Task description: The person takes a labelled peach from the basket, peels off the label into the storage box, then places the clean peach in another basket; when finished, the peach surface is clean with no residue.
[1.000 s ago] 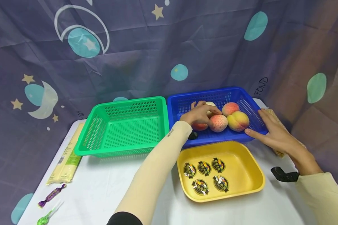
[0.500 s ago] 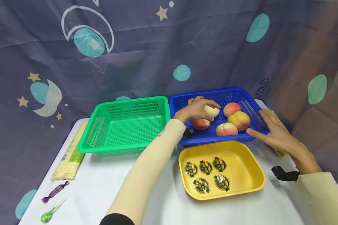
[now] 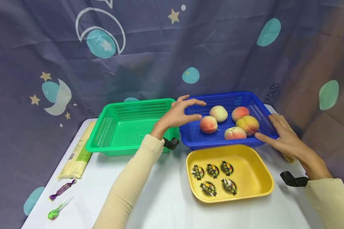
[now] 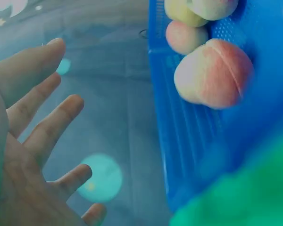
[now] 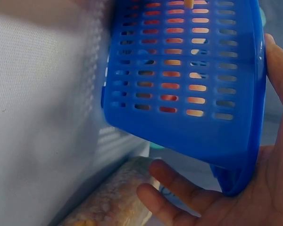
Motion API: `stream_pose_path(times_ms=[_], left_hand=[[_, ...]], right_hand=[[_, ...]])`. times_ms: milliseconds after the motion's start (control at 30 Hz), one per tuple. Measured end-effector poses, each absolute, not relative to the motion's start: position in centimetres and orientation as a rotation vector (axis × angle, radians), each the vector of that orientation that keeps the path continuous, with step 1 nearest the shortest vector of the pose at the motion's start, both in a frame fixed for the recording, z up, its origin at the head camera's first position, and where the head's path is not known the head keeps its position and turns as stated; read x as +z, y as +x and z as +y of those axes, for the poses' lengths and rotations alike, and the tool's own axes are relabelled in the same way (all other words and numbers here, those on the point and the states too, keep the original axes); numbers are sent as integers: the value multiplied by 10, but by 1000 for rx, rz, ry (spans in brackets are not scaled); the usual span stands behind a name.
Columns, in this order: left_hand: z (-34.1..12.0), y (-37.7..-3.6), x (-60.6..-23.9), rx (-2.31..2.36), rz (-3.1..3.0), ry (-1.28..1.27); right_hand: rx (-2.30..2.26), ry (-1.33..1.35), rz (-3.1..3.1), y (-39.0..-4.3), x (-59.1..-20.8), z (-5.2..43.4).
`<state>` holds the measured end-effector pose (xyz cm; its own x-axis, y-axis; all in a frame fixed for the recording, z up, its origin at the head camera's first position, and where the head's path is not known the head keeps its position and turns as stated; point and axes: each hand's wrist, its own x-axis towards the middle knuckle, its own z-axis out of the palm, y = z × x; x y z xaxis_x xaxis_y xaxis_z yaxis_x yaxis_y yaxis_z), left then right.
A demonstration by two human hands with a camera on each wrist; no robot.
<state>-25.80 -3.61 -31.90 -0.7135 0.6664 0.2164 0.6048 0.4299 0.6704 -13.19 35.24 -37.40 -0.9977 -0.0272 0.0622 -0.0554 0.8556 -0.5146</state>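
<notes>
My left hand (image 3: 175,115) hovers with spread fingers over the seam between the green basket (image 3: 111,149) and the blue basket (image 3: 212,145), holding nothing. Several peaches lie in the blue basket: a reddish peach (image 3: 208,124) nearest that hand, a pale peach (image 3: 218,113) behind it, a pink and white peach (image 3: 235,133) by the front wall, a yellow peach (image 3: 247,125) and a red peach (image 3: 240,113) to the right. At the blue basket's right front corner rests my right hand (image 3: 288,140), its fingers extended along the rim (image 5: 258,94).
In front stands a yellow tray (image 3: 253,181) with several round fruit stickers (image 3: 212,171). A long pale food packet (image 3: 77,156), a purple wrapped candy (image 3: 62,190) and a green lollipop (image 3: 55,212) lie at left. A clear bag (image 5: 118,200) sits beside the blue basket.
My left hand has let go of the pale peach and moved left, away from the peaches. Earlier, the pink and white peach shifted to the front wall. My right hand stays at the basket corner.
</notes>
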Motion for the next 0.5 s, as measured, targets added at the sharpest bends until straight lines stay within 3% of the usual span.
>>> stream_pose_path(times_ms=[500], left_hand=[[-140,-230,-365,1501,2811,780]], right_hand=[[811,35,-2998,-122,-380,366]])
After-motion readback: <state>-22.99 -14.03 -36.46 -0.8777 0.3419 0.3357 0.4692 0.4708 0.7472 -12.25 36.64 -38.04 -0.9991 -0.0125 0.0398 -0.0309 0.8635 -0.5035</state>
